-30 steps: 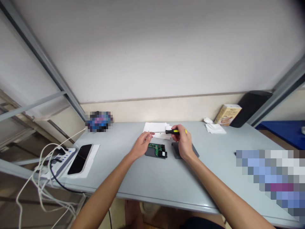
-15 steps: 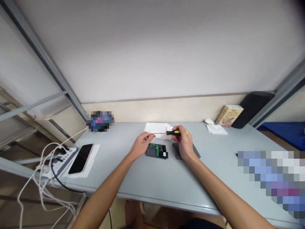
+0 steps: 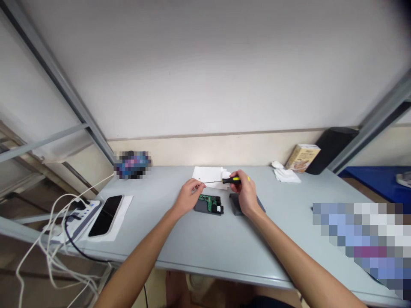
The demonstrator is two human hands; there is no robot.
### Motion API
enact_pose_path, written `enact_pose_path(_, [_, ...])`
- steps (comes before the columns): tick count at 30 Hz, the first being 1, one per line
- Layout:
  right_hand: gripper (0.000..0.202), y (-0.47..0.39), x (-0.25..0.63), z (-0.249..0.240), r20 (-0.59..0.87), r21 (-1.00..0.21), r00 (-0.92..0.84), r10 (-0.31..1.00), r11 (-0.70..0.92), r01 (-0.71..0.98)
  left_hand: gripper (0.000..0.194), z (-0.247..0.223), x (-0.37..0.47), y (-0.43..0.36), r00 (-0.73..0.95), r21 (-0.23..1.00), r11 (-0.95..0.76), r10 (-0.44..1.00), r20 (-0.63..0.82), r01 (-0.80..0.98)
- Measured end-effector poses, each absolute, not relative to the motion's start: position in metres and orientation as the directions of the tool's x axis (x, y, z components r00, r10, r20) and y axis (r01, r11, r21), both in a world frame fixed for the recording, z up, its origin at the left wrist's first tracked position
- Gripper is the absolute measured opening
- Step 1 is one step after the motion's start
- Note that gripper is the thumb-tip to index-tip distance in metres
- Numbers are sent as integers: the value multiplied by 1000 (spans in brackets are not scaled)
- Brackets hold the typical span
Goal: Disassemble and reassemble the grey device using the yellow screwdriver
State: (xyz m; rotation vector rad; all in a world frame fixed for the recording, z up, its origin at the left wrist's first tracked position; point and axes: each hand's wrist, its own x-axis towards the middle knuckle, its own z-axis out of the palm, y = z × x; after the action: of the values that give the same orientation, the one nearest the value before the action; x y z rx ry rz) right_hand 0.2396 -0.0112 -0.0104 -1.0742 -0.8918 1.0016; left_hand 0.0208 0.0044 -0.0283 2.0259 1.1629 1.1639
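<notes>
My right hand [image 3: 246,193] grips a black and yellow screwdriver [image 3: 231,180] by its handle, the thin shaft pointing left, nearly level. At the shaft's tip, the fingers of my left hand [image 3: 189,196] are pinched together; whether a small part sits between them is too small to see. Just below my left fingers lies an opened device with a green circuit board [image 3: 210,204] in a dark grey casing. Partly under my right hand is a dark grey cover [image 3: 236,204]. Behind the hands, a white paper [image 3: 208,173] with small dark specks lies on the desk.
On the left of the grey desk [image 3: 192,244], a phone [image 3: 106,215] rests on white paper beside a power strip [image 3: 84,216] with tangled cables. A yellowish box [image 3: 302,158], crumpled tissue [image 3: 287,174] and a black upright object [image 3: 334,149] stand at the back right. Blurred-out items lie at both sides.
The view has shifted slightly, so the desk items sit a little further left. Both hands keep their hold at the screwdriver with little visible movement.
</notes>
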Motion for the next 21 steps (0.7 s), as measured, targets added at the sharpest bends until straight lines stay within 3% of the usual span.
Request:
enact_pose_path(10, [46,-9,247,-6,167,-979,314,935,195,-62,27,-18,12,1,427,527,-648,760,490,549])
enact_pose_path(21, [42,-10,250,-2,131,-979,364,922,178,-100,31,-15,10,-1,444,538,-654,756,482,532])
